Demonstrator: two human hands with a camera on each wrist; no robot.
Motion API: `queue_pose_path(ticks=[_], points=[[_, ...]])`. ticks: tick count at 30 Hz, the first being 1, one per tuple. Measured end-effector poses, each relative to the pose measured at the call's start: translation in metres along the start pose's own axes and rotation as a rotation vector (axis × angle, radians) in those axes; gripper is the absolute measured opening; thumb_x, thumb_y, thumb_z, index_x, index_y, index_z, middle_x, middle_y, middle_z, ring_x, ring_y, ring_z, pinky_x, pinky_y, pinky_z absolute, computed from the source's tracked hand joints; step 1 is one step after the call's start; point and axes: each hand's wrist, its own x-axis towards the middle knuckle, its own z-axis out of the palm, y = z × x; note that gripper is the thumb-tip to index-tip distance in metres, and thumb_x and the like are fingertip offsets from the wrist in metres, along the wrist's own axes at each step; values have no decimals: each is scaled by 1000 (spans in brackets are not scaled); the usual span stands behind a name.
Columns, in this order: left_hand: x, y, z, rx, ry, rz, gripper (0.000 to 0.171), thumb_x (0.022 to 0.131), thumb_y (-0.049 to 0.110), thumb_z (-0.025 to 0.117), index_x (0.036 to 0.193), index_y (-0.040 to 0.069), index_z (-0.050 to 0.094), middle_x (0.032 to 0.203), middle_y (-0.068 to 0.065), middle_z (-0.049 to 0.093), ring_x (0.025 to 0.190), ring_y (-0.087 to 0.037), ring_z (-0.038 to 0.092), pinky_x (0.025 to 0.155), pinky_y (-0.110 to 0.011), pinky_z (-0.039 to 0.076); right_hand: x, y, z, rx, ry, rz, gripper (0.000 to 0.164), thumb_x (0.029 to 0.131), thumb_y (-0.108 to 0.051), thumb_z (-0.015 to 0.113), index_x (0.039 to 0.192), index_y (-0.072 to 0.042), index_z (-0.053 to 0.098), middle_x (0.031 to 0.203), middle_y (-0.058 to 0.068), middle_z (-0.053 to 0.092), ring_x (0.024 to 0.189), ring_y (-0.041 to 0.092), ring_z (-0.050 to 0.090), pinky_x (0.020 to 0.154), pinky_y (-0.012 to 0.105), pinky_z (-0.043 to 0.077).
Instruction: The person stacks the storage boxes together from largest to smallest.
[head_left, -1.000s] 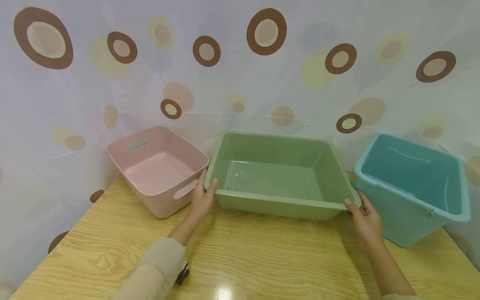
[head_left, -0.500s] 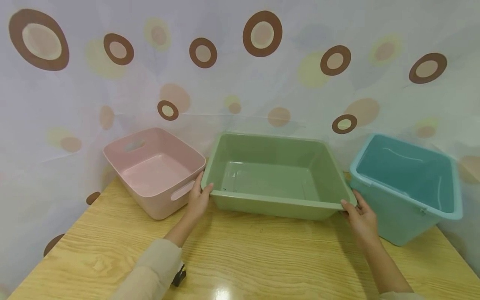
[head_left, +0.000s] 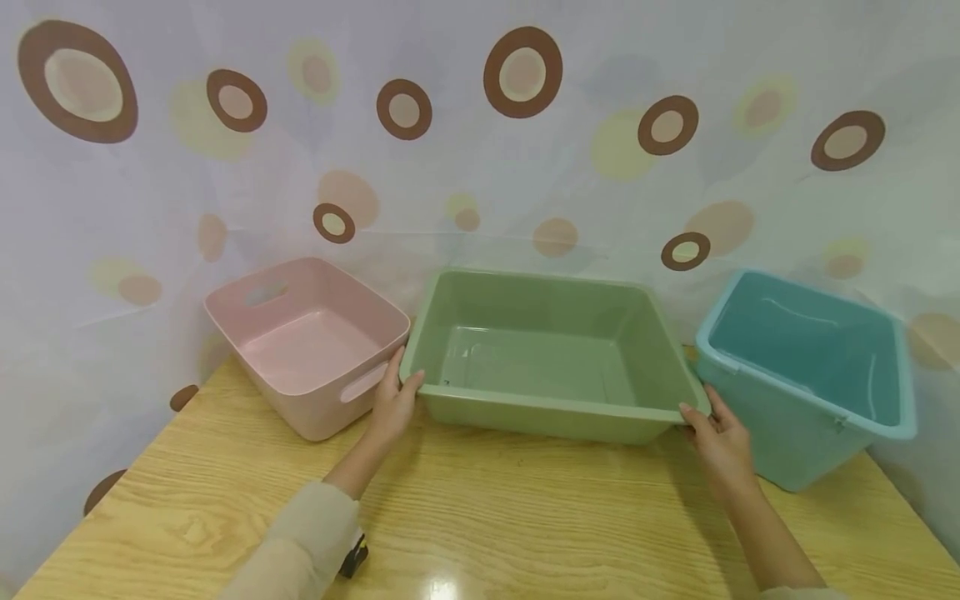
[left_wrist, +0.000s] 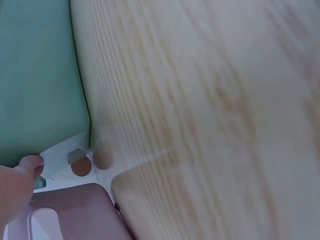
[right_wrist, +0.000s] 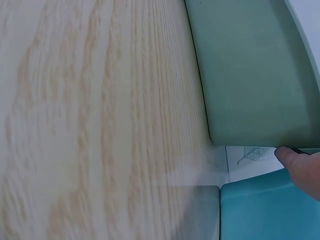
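Observation:
A wide green plastic tub (head_left: 540, 419) sits on the wooden table, its open top facing up. My left hand (head_left: 392, 408) grips its near left corner, thumb over the rim and fingers along the side. At the near right corner my right hand (head_left: 723, 450) holds the rim in the same way. The left wrist view catches part of the left hand (left_wrist: 15, 187) below the tub's wall (left_wrist: 40, 75). From the right wrist, the right hand (right_wrist: 302, 170) shows under the tub's rim. Inside, the tub has only a small dark speck on its floor.
A pink basket (head_left: 318, 412) with handle slots stands close on the left. On the right is a taller teal bin (head_left: 787, 442), near the right hand. A patterned cloth (head_left: 480, 167) hangs behind. A small black object (head_left: 354, 557) shows beside the left sleeve.
The whole scene has shifted slightly left in the head view, with the camera. Both hands keep their hold on the green tub; the teal bin appears slightly closer to it.

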Motion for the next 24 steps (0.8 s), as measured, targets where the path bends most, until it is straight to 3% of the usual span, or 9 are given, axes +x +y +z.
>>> queue_pose_path(ticks=[3,6,10,24], points=[[0,0,1,3,4,6,59,94,9,44,145,-5,18,149,-26,24,136,-40,27,113,-48,22,0,0,-1,0,1,10,77,94,-38,47,149,-16,-2,156,12,-1,107,-18,43,81,1,41],[1,0,1,0,8,6,59,94,9,44,145,-5,18,149,-26,24,136,-39,27,113,-47,22,0,0,-1,15,4,10,77,94,-37,48,149,-16,-1,156,12,-2,104,-19,43,81,1,41],[0,1,1,-6,6,6,59,94,9,44,145,-5,18,149,-26,24,136,-39,27,113,-47,22,0,1,-1,17,2,-5,77,94,-37,48,149,-14,-1,155,17,0,86,-25,45,78,1,42],[-5,0,-3,-34,-37,-15,61,94,9,42,146,-4,14,149,-26,24,136,-40,27,113,-47,23,-1,2,0,74,-16,-20,72,96,-27,46,150,-11,-1,155,20,-2,88,-22,48,79,1,42]])
